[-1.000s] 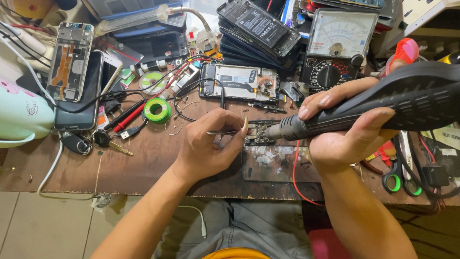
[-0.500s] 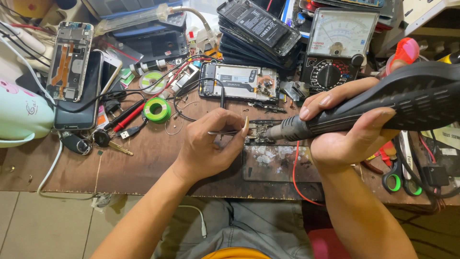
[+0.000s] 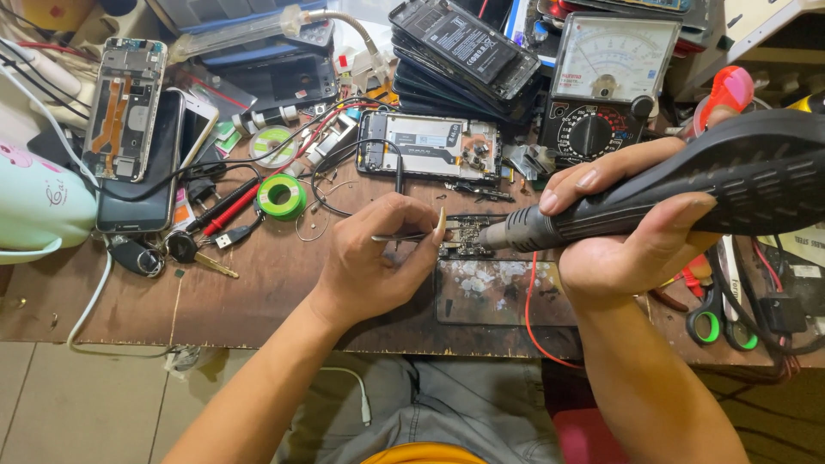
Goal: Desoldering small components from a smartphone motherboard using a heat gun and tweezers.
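Head view looks down on a worn brown counter (image 3: 258, 292) crowded with opened phones, cables and an analogue meter (image 3: 606, 82) near its far edge; pale floor tiles show below its near edge. Left hand (image 3: 378, 262) pinches tweezers (image 3: 408, 236) over a small circuit board (image 3: 464, 236) near the near edge. Right hand (image 3: 632, 232) wraps a black hot-air tool (image 3: 687, 193), its end cut off. Board details are too small to read.
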